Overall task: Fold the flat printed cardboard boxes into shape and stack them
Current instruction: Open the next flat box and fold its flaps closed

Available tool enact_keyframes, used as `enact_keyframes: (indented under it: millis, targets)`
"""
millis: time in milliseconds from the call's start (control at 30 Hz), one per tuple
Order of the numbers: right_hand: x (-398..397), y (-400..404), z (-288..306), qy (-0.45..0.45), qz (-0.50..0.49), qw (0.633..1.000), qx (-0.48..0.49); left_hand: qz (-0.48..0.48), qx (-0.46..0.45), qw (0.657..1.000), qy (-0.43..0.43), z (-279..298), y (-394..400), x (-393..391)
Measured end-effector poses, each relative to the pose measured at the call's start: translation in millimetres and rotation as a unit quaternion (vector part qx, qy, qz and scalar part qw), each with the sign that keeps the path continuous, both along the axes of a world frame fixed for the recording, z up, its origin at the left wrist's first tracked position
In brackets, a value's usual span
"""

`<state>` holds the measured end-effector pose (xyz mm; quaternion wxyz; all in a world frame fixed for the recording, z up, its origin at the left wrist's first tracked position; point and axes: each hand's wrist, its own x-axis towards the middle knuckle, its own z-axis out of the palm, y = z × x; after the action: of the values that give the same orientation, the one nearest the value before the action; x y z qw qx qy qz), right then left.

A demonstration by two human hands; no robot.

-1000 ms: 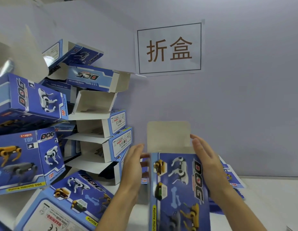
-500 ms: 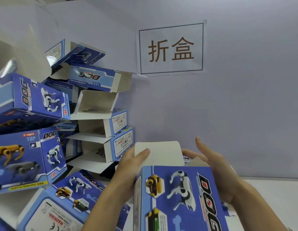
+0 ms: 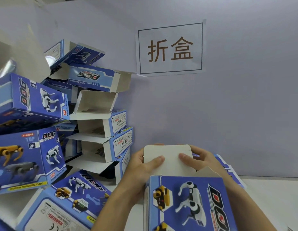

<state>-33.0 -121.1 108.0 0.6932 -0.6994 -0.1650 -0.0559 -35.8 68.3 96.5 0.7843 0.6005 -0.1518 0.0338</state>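
I hold a blue printed "DOG" box [image 3: 191,202] upright in front of me, opened into shape. Its plain cream top flap [image 3: 168,164] sticks up at the far end. My left hand [image 3: 141,167] grips the flap's left edge, thumb on its near face and fingers behind. My right hand [image 3: 200,159] grips the right edge the same way. To the left rises a leaning pile of folded blue boxes [image 3: 98,120], several with open ends.
More blue boxes lie at the left [image 3: 25,157] and lower left [image 3: 68,197] on the white table [image 3: 270,194]. A few flat boxes [image 3: 228,169] lie behind my right hand. A paper sign [image 3: 170,49] hangs on the grey wall.
The box came closer and lower. Both hands moved from the box's sides onto the top flap, and the flap tilted back from upright.
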Motion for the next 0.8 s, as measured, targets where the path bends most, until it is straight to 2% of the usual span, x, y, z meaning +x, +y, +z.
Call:
enact_keyframes:
  millis: [233,500,733,800]
  targets:
    - [-2,1,0,-0.010,0.031,0.999,0.021,0.020,0.009,1.000,-0.022,-1,1,0]
    - [2,4,-5,-0.014,0.006,1.000,0.019,0.056,0.038,0.997,-0.027,-2,0,5]
    - [8,7,-1,0.027,0.041,0.999,-0.007,0.098,-0.018,0.995,-0.012,1,11,12]
    - [6,6,1,0.036,0.104,0.994,-0.016,0.136,-0.067,0.988,-0.007,2,18,13]
